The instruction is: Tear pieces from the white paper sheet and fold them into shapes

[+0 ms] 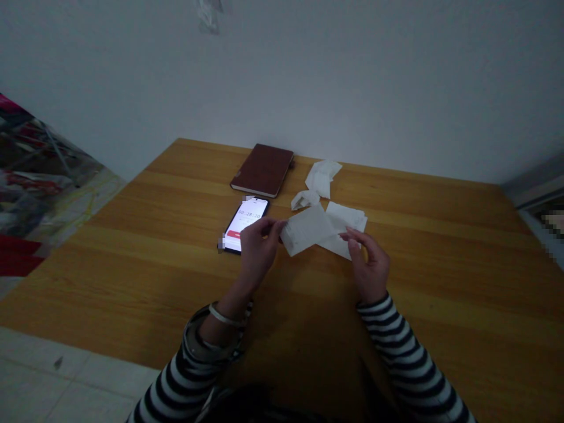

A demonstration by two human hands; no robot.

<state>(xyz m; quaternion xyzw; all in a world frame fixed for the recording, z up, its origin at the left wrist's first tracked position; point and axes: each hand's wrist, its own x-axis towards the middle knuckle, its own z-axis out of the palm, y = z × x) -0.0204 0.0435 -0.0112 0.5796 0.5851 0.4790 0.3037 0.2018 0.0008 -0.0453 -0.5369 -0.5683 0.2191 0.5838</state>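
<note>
My left hand (259,249) pinches the left edge of a thin white paper tissue (308,228), which is held slightly tilted above the table. My right hand (369,261) has thumb and fingers closed at the tissue's right corner. Just behind and partly under that corner lies another flat white tissue (347,216), overlapped by the held one and by my right fingers. Beyond them are a small crumpled tissue (305,200) and a larger creased tissue (323,175).
A phone (249,214) with a lit timer screen lies beside my left hand, which covers its lower right part. Behind it rests a brown notebook (267,167). The wooden table (440,235) stands against a pale wall (352,76). Assorted clutter (35,158) shows on the left.
</note>
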